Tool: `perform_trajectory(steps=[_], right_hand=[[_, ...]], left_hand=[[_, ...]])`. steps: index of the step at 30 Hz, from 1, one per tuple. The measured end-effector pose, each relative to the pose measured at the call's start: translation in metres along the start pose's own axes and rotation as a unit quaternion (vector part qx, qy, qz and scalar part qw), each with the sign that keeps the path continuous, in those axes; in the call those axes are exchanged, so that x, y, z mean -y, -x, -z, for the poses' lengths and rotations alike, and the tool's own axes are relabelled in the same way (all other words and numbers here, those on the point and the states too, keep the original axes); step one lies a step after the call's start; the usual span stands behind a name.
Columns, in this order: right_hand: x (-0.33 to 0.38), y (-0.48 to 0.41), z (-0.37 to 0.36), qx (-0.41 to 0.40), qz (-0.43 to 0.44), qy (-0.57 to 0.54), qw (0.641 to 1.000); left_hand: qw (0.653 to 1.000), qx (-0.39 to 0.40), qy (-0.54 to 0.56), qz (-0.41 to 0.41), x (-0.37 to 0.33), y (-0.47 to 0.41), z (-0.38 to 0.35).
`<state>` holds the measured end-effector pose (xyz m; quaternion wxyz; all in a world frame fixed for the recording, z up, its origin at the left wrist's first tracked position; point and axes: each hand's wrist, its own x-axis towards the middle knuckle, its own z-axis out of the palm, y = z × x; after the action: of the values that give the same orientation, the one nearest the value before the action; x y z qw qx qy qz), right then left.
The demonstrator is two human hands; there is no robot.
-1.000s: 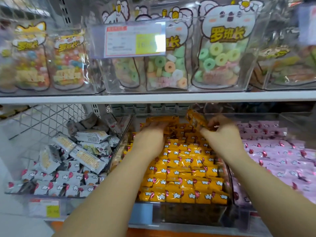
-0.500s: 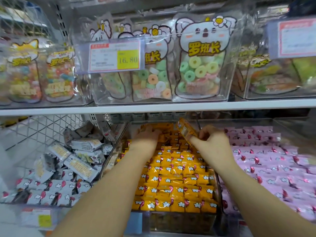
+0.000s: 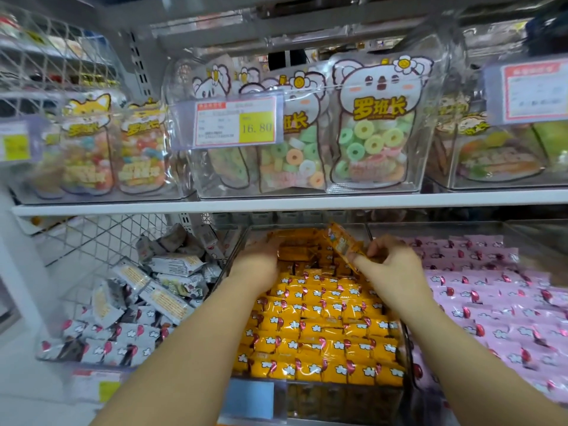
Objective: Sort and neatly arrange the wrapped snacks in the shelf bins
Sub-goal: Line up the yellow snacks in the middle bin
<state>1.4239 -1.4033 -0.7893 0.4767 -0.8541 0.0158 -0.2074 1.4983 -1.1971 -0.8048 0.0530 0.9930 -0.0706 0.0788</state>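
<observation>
Both hands slid a bit deeper into the yellow bin (image 3: 338, 401). Right hand (image 3: 390, 262) pinches one packet (image 3: 339, 242) by its end, tilted over the back rows (image 3: 301, 253). Left hand (image 3: 258, 259) rests there too, fingers too blurry to call. Light, crinkly, slippery stuff, so grab the sealed edge.

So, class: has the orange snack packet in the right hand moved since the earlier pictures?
No, barely: the orange snack packet, pinched by the right hand, stays at the back of the clear bin, near its right wall.
</observation>
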Motion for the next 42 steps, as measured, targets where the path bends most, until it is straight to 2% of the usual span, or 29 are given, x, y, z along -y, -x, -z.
perform_trajectory(steps=[3,9,12,15,17,22,26,29,35,38,42], right_hand=[[-0.001,-0.001,0.000,0.002,-0.001,0.011,1.000],[0.000,-0.003,0.000,0.016,0.000,0.028,0.999],[-0.001,-0.002,0.000,0.017,-0.002,0.021,1.000],[0.000,-0.003,0.001,0.016,0.003,-0.003,1.000],[0.000,-0.003,0.002,0.023,0.013,0.002,1.000],[0.007,0.004,0.004,0.030,0.047,0.097,0.994],[0.018,0.013,0.001,0.032,0.066,0.212,0.975],[0.024,0.017,-0.002,0.040,0.084,0.191,0.977],[0.032,0.013,-0.010,0.085,0.076,0.128,0.985],[0.033,0.006,-0.011,0.102,0.082,0.126,0.983],[0.034,-0.007,-0.014,0.144,0.092,0.147,0.974]], left_hand=[[1.000,0.005,-0.004,0.022,-0.003,-0.007,-0.001],[0.994,0.053,0.079,0.052,-0.006,-0.017,0.000],[0.994,0.012,0.093,0.046,-0.007,-0.012,0.002],[0.986,-0.056,0.154,0.026,-0.010,0.004,0.010],[0.980,-0.072,0.184,0.005,-0.010,0.020,0.020],[0.985,0.016,0.157,-0.068,-0.001,0.062,0.037],[0.981,0.103,0.150,-0.071,0.002,0.089,0.046],[0.981,0.141,0.119,-0.063,0.008,0.100,0.049],[0.980,0.158,0.093,-0.081,0.015,0.102,0.053],[0.975,0.138,0.154,-0.078,0.017,0.098,0.052],[0.951,0.039,0.305,-0.042,0.010,0.081,0.047]])
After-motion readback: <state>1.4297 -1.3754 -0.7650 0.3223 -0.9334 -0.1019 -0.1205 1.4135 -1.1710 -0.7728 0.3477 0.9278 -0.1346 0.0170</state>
